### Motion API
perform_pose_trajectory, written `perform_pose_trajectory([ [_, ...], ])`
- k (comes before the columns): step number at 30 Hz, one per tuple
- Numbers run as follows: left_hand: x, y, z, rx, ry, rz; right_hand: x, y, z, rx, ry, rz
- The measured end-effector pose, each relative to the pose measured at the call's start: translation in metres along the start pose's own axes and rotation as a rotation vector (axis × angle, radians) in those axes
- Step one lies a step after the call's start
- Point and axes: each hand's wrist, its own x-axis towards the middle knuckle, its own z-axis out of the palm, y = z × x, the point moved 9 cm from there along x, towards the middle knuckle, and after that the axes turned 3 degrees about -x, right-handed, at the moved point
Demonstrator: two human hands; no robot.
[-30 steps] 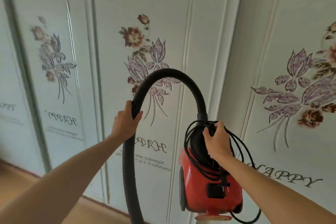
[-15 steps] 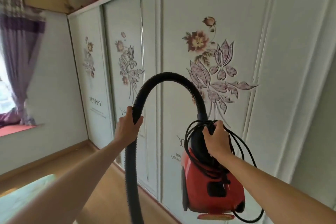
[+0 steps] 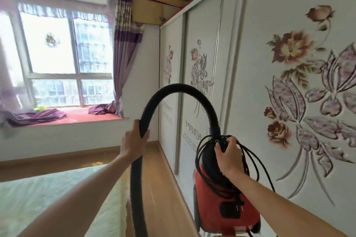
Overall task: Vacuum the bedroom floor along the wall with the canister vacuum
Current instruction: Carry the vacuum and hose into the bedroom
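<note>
The view has swung left since a moment ago — the window [image 3: 65, 54] with its purple curtain [image 3: 123, 48] and the red sill now fill the far end, where half a second back only a sliver showed. The grip is unchanged: the right hand [image 3: 229, 158] is closed around the top handle of the red canister vacuum [image 3: 227, 208], carried off the floor beside the flowered wardrobe doors [image 3: 289, 82], loops of black cord [image 3: 256, 161] hanging over it. The left hand [image 3: 133, 144] wraps the black hose [image 3: 183, 90] — arched between both hands. A pale bed [image 3: 48, 194] lies lower left.
</note>
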Motion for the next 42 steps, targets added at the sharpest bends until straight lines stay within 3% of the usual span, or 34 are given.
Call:
perform_pose_trajectory([
  [6, -0.003, -0.023, -0.01, 0.096, 0.092, -0.103, 0.024, -0.002, 0.027, 0.037, -0.059, -0.122],
  [20, 0.049, -0.072, -0.009, 0.193, 0.187, -0.2, 0.1, -0.011, 0.125, 0.1, -0.194, -0.153],
  [42, 0.274, -0.207, 0.032, 0.21, 0.273, -0.252, 0.32, -0.084, 0.327, 0.071, -0.246, -0.218],
])
